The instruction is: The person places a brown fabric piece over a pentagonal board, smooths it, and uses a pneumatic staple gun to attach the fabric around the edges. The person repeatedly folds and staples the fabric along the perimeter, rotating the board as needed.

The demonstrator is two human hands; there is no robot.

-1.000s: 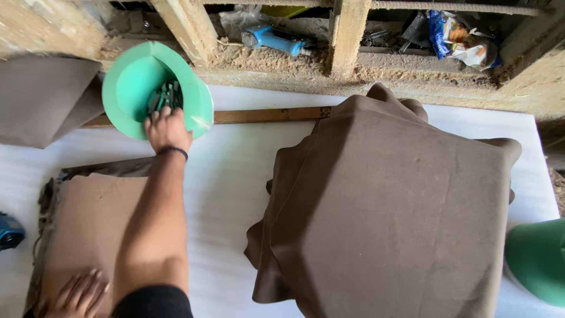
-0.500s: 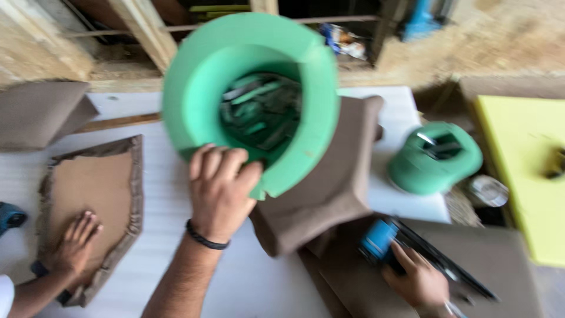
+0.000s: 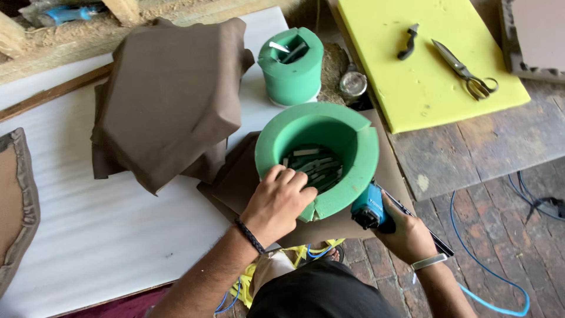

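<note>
In the head view, a workshop table covered with white foam sheet stands over a brick floor. The left hand grips the rim of a green foam tub of staple strips near the table's front edge, while the right hand is closed around a blue staple gun just beside it. Judging from this, reloading is only beginning: no strip is lifted out yet, and the brown fabric-covered cushion lies untouched.

left hand: fingertips hidden inside bowl | stapler: body hidden by right hand | left pad: cut by edge
</note>
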